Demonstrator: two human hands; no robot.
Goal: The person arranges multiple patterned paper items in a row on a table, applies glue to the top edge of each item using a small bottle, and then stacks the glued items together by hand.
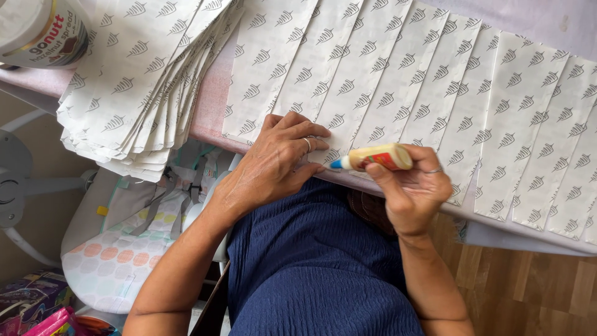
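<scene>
1. Paper sheets (373, 68), white with a grey leaf print, lie overlapped in a row along the near edge of the table (214, 106).
2. Left hand (273, 165) lies flat, fingers spread, pressing a sheet end at that near edge.
3. Right hand (413, 190) pinches a glue bottle (379, 157) between thumb and fingers.
4. Bottle long axis runs parallel to the table edge; its blue nozzle (336, 164) points toward the left hand, just beside those fingertips.
5. A loose stack of sheets (140, 93) overhangs the table's left end, beside a jar (40, 28).
</scene>
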